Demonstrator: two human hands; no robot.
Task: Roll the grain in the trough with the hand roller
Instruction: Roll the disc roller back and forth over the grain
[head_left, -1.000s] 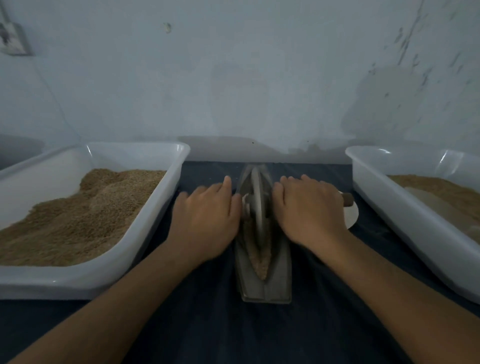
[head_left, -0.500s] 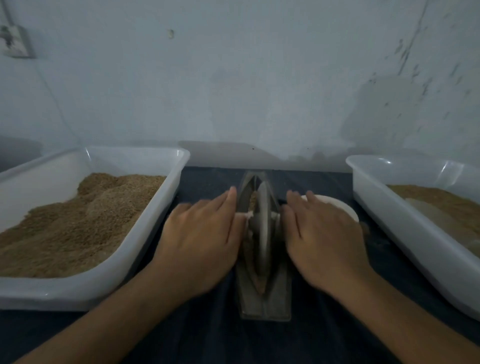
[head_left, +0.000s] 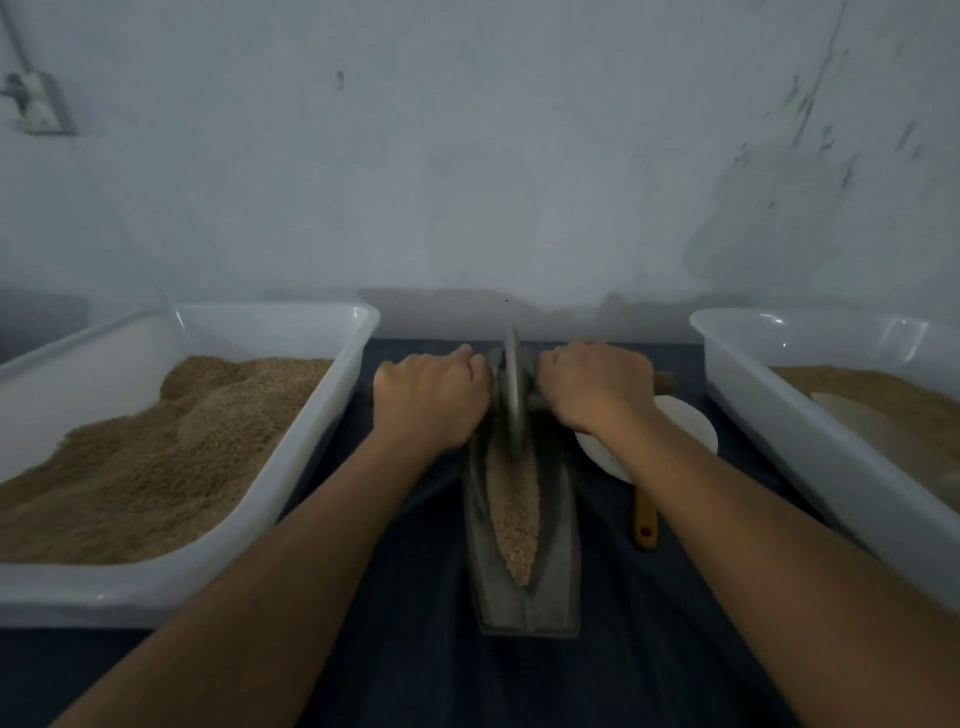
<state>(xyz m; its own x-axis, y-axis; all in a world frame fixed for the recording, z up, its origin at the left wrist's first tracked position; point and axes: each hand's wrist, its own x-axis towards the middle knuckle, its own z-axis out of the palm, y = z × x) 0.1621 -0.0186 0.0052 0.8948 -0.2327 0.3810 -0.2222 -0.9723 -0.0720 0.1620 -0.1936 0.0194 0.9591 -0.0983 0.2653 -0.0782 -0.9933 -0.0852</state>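
A narrow grey boat-shaped trough (head_left: 556, 582) lies lengthwise on the dark cloth in front of me, with a strip of tan grain (head_left: 514, 512) in its groove. The hand roller's thin grey disc (head_left: 513, 387) stands upright in the far end of the trough. My left hand (head_left: 428, 400) is curled over the axle handle left of the disc. My right hand (head_left: 597, 387) is curled over the handle on the right, whose wooden tip sticks out past my knuckles. Both arms are stretched forward.
A white tub (head_left: 291, 457) heaped with tan grain sits at the left. Another white tub (head_left: 810, 431) with finer brown meal sits at the right. A white dish (head_left: 685, 431) and a wooden-handled tool (head_left: 644, 519) lie just right of the trough. A pale wall rises behind.
Both hands have pushed the roller away from me, from the middle of the trough to its far end, uncovering the grain in the near half. Flat fingers have curled over the handles.
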